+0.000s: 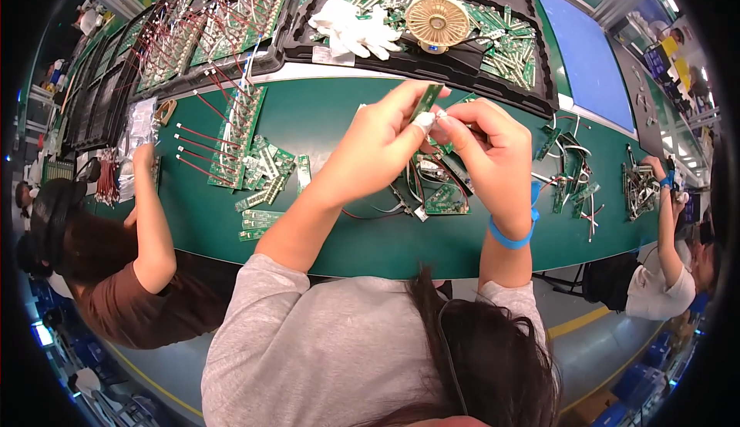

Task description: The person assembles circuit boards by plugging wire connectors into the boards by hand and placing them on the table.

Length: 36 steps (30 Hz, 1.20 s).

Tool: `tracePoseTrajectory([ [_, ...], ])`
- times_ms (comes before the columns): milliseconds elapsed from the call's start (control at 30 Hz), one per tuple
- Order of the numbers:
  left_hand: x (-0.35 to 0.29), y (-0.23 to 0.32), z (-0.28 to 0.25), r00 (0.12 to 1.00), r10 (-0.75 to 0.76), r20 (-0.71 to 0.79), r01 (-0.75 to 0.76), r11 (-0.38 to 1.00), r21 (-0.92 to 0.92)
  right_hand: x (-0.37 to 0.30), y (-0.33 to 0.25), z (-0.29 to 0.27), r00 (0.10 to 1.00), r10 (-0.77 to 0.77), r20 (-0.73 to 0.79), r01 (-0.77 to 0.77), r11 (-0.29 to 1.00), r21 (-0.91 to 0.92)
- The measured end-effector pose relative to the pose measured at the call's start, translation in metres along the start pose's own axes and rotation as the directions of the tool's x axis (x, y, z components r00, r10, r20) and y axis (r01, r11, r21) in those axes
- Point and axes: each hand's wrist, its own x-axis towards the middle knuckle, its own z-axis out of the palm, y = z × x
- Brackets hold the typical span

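Note:
Above the middle of the bench, my left hand is closed on a narrow green circuit board, held tilted up. White wrapping covers the tip of the left thumb. My right hand pinches a small white piece, perhaps a connector, against the lower part of that board; its exact shape is hidden by the fingers. Around the right wrist goes a blue strap. Beneath both hands lie wired circuit boards with black, white and red leads, partly hidden by the hands.
A gold round fan and white gloves rest at a black tray of loose boards. Left are a wired board panel and small board piles. More wired boards lie right. Co-workers sit either side.

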Motion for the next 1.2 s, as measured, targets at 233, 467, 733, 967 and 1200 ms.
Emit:
tracePoseTrajectory([
  [233,0.010,-0.010,-0.020,0.973,0.141,-0.181,-0.125,0.988,0.096,-0.001,0.002,-0.002,0.989,0.132,0.068,-0.138,0.987,0.082],
  [467,0.007,0.003,-0.019,0.957,0.145,-0.253,-0.200,0.957,-0.208,0.000,-0.003,-0.004,0.966,0.256,-0.023,-0.227,0.892,0.391],
  [733,0.000,0.005,-0.002,0.990,0.133,-0.035,-0.137,0.981,-0.140,0.000,-0.004,-0.009,0.963,0.258,-0.081,-0.193,0.864,0.466],
  [967,-0.008,0.000,0.002,0.996,0.072,0.058,-0.065,0.991,-0.115,0.001,-0.002,-0.006,0.967,0.234,-0.101,-0.164,0.876,0.454],
  [1200,-0.009,0.005,0.000,0.934,0.303,0.190,-0.356,0.737,0.574,0.002,0.004,-0.028,0.964,0.266,0.007,-0.264,0.953,0.150],
])
